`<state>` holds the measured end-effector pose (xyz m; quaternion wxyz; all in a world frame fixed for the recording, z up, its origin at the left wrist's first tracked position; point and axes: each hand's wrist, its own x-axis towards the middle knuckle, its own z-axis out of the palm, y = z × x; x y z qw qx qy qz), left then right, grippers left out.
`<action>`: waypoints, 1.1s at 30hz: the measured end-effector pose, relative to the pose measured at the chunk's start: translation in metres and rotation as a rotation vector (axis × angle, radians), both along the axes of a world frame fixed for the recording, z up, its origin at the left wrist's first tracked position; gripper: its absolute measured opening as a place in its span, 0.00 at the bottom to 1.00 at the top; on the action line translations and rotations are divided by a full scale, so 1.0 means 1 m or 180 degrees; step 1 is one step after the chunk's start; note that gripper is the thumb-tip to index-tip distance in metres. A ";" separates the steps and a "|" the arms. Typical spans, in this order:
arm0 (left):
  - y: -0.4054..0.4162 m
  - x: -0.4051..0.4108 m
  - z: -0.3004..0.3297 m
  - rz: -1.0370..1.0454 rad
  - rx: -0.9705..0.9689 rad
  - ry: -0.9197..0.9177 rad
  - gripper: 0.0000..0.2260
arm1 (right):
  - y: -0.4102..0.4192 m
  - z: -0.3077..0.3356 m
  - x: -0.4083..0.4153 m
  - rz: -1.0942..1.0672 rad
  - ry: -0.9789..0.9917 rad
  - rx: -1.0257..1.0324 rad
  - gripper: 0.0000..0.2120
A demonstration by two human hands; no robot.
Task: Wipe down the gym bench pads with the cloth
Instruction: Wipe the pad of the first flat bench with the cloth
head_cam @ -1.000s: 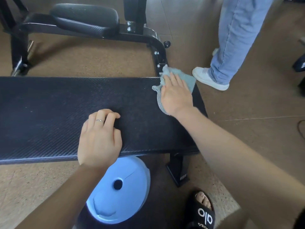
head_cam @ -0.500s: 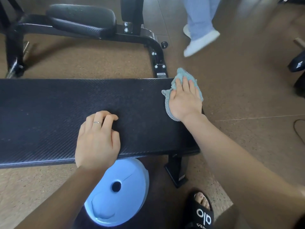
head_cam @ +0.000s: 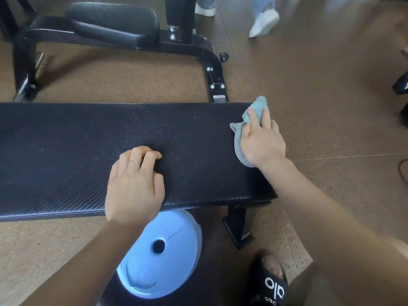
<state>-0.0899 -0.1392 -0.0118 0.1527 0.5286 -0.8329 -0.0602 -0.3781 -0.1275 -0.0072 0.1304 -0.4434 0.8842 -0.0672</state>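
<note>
The long black bench pad (head_cam: 88, 151) runs across the view. My right hand (head_cam: 261, 140) lies on top of the light blue cloth (head_cam: 257, 107) at the pad's far right end and presses it onto the surface. The cloth bunches up past my fingertips, and its grey mesh edge (head_cam: 238, 146) shows to the left of my palm. My left hand (head_cam: 134, 186) rests on the pad's near edge around the middle, fingers loosely bent with the tips on the pad, a ring on one finger, holding nothing.
A second black bench with a padded seat (head_cam: 112, 18) and steel frame (head_cam: 212, 69) stands behind. A light blue weight plate (head_cam: 163, 252) lies on the floor under the near edge, beside the bench foot (head_cam: 239, 226). My sandalled foot (head_cam: 272, 283) is bottom right. A person's white shoes (head_cam: 263, 23) are at the top.
My right hand has slid the cloth rightward to the pad's end, and the cloth is more bunched. The person behind has walked farther away. My left hand has stayed put.
</note>
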 end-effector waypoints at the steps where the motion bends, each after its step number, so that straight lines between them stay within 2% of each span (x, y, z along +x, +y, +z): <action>1: 0.000 0.000 0.000 -0.0010 -0.0002 0.0002 0.20 | -0.007 0.004 0.000 -0.0067 -0.0040 0.0078 0.27; 3: 0.000 0.000 0.000 -0.0014 -0.0004 0.0018 0.20 | 0.003 0.009 0.010 -0.0027 0.0046 0.0116 0.27; 7: 0.000 0.001 -0.001 -0.0001 -0.0018 0.0021 0.20 | 0.079 -0.001 0.042 0.0157 0.0522 -0.0153 0.30; 10: 0.000 0.000 -0.001 0.0003 -0.0016 0.0036 0.20 | 0.100 -0.011 0.045 0.0239 0.0432 0.0036 0.30; 14: 0.000 0.000 -0.002 -0.0004 -0.0045 0.0010 0.20 | 0.048 0.000 0.024 0.0081 0.0357 -0.0176 0.28; 18: -0.002 0.002 -0.005 -0.0018 -0.0113 0.0035 0.19 | -0.038 0.002 0.011 -0.0229 0.0367 0.0134 0.28; 21: -0.001 0.001 -0.006 -0.0005 -0.0123 0.0053 0.19 | -0.050 -0.001 0.019 -0.0173 0.0497 0.0262 0.28; 23: -0.001 0.001 -0.004 -0.0025 -0.0088 0.0054 0.18 | -0.024 -0.002 0.036 0.0061 0.0455 0.0156 0.29; 25: -0.003 0.004 -0.003 -0.0158 -0.0036 0.0115 0.18 | 0.017 -0.003 0.073 0.0606 0.0434 -0.0170 0.30; 28: -0.012 0.019 0.005 -0.0382 -0.0020 0.0211 0.16 | 0.061 -0.010 0.112 0.1390 0.0507 -0.0329 0.29; 31: -0.032 0.049 0.011 -0.0004 -0.0251 0.0019 0.16 | 0.041 -0.009 0.092 0.1831 0.0568 -0.0357 0.28; 33: -0.044 0.068 0.007 0.0279 -0.0189 -0.0027 0.17 | 0.006 -0.006 0.072 0.1859 0.0589 -0.0300 0.29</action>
